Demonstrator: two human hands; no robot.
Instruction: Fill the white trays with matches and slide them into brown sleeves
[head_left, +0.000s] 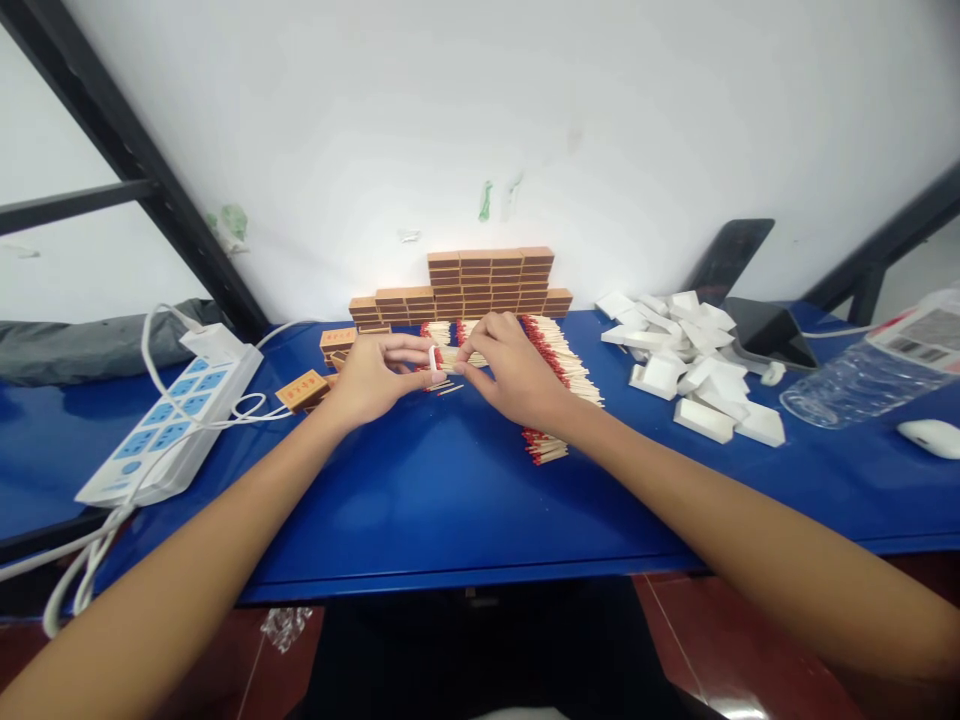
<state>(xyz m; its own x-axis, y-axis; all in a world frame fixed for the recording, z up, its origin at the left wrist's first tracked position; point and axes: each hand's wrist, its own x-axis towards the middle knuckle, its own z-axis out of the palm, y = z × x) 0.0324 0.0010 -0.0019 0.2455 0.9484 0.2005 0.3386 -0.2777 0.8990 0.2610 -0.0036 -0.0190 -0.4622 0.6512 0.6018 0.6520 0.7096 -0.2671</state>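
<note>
My left hand (379,378) is closed on a small white matchbox tray (433,358), seen end-on between thumb and fingers. Close against it, my right hand (511,372) pinches a bunch of matches (449,357) at the tray's mouth; how far they reach inside is hidden. Under and behind my hands lie rows of red-tipped matches (574,365), partly covered by the right hand. A few loose matchsticks (450,388) rest on the table just below the tray. Left of my left hand are several orange matchboxes (303,390).
Stacked matchboxes (491,285) line the wall. White empty trays (705,365) are heaped on the right, near a phone on a stand (729,260), a clear plastic bottle (862,375) and a white mouse (931,437). A power strip (176,415) with white cables lies left on the blue table (420,500).
</note>
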